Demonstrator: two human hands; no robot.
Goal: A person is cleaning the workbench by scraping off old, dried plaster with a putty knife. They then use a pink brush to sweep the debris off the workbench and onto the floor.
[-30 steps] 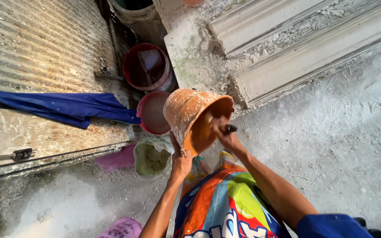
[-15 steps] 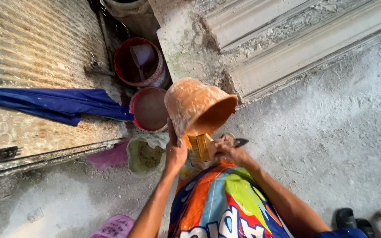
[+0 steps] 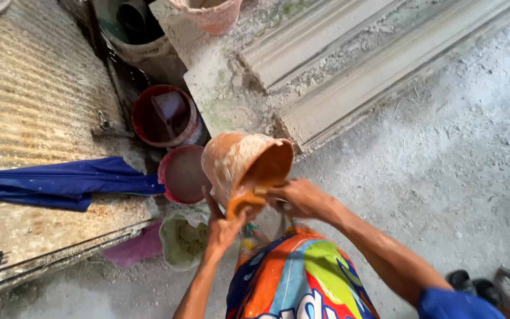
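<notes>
Dusty concrete floor [image 3: 444, 147], corrugated metal sheet [image 3: 36, 100] alongside.

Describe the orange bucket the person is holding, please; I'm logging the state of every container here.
The orange plastic bucket is round and tapered, its outside caked with pale dried plaster. It is tilted on its side, mouth facing right and down, held above the dusty grey floor. The inside looks orange-brown and wet. The left hand supports it from below; the right hand reaches into the mouth at the lower rim. A red bucket sits just behind it.

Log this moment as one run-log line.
left hand: holds tilted orange bucket from below | right hand: at bucket rim, tool unclear | nearby: two red buckets, blue cloth
</notes>
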